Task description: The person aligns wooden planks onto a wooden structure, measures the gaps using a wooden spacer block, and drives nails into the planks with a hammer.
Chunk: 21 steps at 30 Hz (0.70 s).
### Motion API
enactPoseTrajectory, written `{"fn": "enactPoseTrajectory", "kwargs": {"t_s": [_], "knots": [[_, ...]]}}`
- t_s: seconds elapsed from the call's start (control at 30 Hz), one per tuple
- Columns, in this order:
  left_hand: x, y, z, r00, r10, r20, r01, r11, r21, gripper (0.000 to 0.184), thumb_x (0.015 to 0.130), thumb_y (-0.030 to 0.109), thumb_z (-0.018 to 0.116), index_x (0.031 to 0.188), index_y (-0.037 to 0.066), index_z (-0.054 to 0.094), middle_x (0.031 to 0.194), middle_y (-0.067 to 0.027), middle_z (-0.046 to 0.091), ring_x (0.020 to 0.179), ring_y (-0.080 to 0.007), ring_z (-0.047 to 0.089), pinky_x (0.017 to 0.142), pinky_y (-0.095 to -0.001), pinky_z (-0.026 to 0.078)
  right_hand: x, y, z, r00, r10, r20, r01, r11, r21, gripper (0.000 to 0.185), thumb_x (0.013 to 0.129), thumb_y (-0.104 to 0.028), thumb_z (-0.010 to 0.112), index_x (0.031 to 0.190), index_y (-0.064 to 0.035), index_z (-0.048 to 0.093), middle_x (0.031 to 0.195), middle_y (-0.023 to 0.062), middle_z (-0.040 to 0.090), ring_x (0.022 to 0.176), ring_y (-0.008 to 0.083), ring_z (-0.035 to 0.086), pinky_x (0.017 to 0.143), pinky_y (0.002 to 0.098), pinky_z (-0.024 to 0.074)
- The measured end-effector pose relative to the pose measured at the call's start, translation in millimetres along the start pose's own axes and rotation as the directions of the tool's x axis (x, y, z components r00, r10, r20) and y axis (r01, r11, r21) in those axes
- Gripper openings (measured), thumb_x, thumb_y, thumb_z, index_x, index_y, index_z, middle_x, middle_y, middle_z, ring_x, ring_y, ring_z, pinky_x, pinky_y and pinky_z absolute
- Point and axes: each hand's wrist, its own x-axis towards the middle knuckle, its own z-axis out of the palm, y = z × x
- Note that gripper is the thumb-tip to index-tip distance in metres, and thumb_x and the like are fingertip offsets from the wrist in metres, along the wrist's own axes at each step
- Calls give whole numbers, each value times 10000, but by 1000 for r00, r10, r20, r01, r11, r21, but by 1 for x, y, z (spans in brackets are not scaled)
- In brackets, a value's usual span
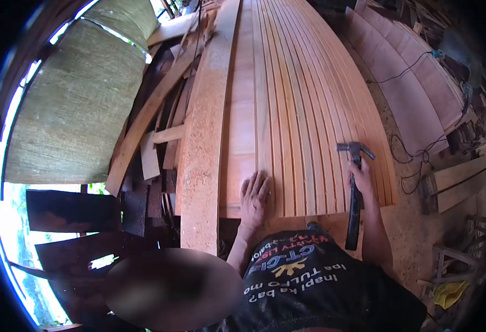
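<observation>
My right hand is closed around the upper handle of a claw hammer, just below its metal head. The black handle hangs down toward my body, over the near end of a slatted wooden panel. On the left, my left hand lies flat with fingers stretched out, near the panel's front edge. It rests where a smooth pale board meets the first narrow strips. Long parallel strips with dark gaps between them run away from me.
A long plank sprinkled with sawdust lies left of the panel. Loose boards lean further left, beside a hanging woven sheet. At right are thin plywood sheets, a dark cable, wood offcuts and a yellow cloth-like item.
</observation>
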Motion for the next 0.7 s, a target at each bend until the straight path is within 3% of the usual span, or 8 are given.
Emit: {"fn": "enactPoseTrajectory", "kwargs": {"t_s": [0.27, 0.33, 0.37, 0.47, 0.5, 0.57, 0.6, 0.7], "knots": [[-6, -27, 7, 1000, 4, 22, 1, 974, -228, 323, 925, 101, 545, 1238, 37, 594, 1254, -161, 615, 1220, -318, 554, 1064, -445, 374, 1, 1, 0, 1000, 19, -19, -19, 1000, -12, 179, 939, -208, 610, 897, -80, 490, 558, 9, 516, 377, 116, 501, 337, 271, 406], [-9, -19, -25, 929, -328, 170, 354, 657, -666, 297, 979, 82, 506, 1259, 19, 583, 1148, -149, 675, 1064, -242, 645, 917, -360, 496, 0, -1, -1, 998, 62, -19, -62, 998, -13, 169, 927, -188, 611, 905, -70, 491, 572, 14, 524, 399, 123, 517, 358, 280, 420], [-6, -10, -51, 890, -431, 150, 413, 622, -666, 306, 1010, 112, 479, 1281, 1, 567, 1107, -143, 690, 961, -159, 654, 775, -284, 532, -2, -7, -1, 996, 94, -6, -94, 995, -11, 165, 917, -171, 612, 914, -61, 490, 578, 19, 529, 412, 130, 527, 371, 285, 428], [-43, -68, -78, 849, -518, -102, 208, 505, -838, 288, 1006, 88, 459, 1250, 0, 586, 1035, -115, 701, 679, -76, 571, 602, -240, 463, -5, -17, -1, 996, 87, -13, -88, 983, -163, 149, 883, -134, 612, 938, -49, 502, 616, 38, 549, 452, 139, 553, 392, 299, 438], [-47, -65, -102, 795, -558, -238, 280, 685, -673, 296, 1014, 127, 456, 1250, 1, 585, 968, -95, 709, 611, -52, 511, 566, -219, 438, -8, -20, -1, 997, 72, -19, -74, 968, -239, 148, 871, -123, 612, 946, -49, 509, 631, 45, 557, 466, 140, 561, 397, 303, 439], [-78, -87, -132, 670, -623, -403, 405, 762, -506, 283, 1017, 167, 481, 1162, -15, 642, 904, -74, 712, 610, -62, 529, 551, -207, 435, -3, -30, -7, 993, 98, -61, -115, 861, -496, 154, 851, -108, 609, 963, -40, 528, 672, 77, 590, 510, 199, 594, 448, 342, 470], [-93, -97, -141, 545, -707, -450, 485, 704, -518, 275, 1005, 176, 511, 1125, -22, 660, 896, -68, 713, 646, -70, 562, 578, -211, 460, 5, -32, -12, 991, 104, -81, -132, 782, -610, 162, 841, -100, 608, 972, -36, 538, 693, 93, 606, 532, 229, 611, 474, 361, 486], [-150, -118, -158, 448, -713, -540, 684, 662, -306, 278, 974, 211, 569, 1111, -10, 667, 929, -129, 722, 808, -193, 681, 702, -305, 528, 28, -44, -31, 980, -198, 1, 97, 480, -872, 236, 834, -99, 625, 1064, -46, 603, 815, 131, 674, 737, 322, 669, 680, 396, 529]]}}
